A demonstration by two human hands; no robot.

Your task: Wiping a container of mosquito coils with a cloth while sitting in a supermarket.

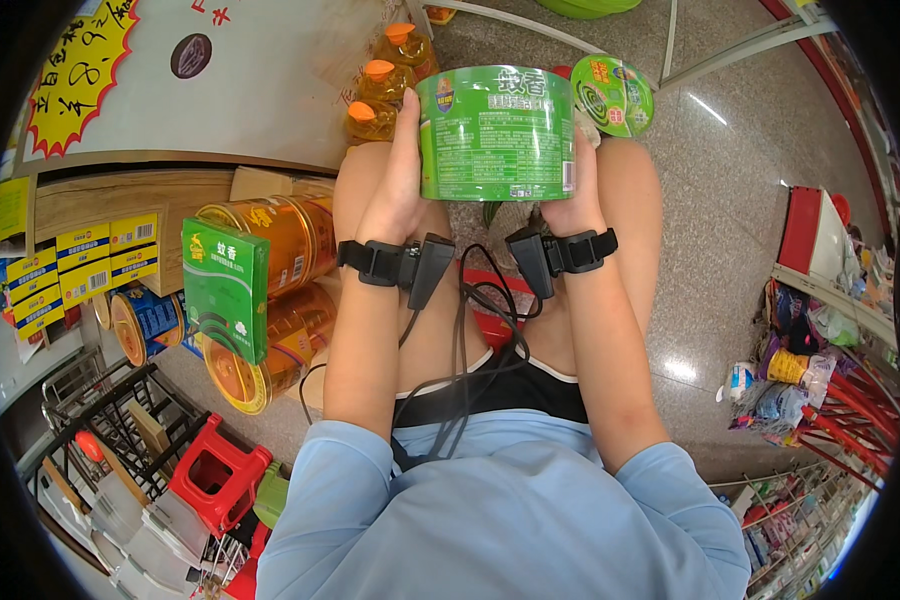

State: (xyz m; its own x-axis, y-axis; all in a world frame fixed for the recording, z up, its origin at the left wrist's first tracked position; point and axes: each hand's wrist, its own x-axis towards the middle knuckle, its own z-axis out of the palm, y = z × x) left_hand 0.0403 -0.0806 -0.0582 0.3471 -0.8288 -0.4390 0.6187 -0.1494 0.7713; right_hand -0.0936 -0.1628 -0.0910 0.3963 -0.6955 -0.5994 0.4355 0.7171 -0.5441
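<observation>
A wide green cylindrical tub, its wrap densely printed, is held up over my knees between both palms. My left hand presses its left side with the fingers pointing up, and my right hand grips the right side. The right fingers are partly hidden behind the tub. Just beyond its right edge is a round green disc bearing a picture of a mosquito coil; what it rests on cannot be seen. To my left, a flat green mosquito coil box stands on large bottles of amber oil.
Oil bottles with orange caps stand beyond my left knee, beside a white panel. Black cables hang between wrist straps. A red plastic stool is at lower left. Shelves of goods line the right.
</observation>
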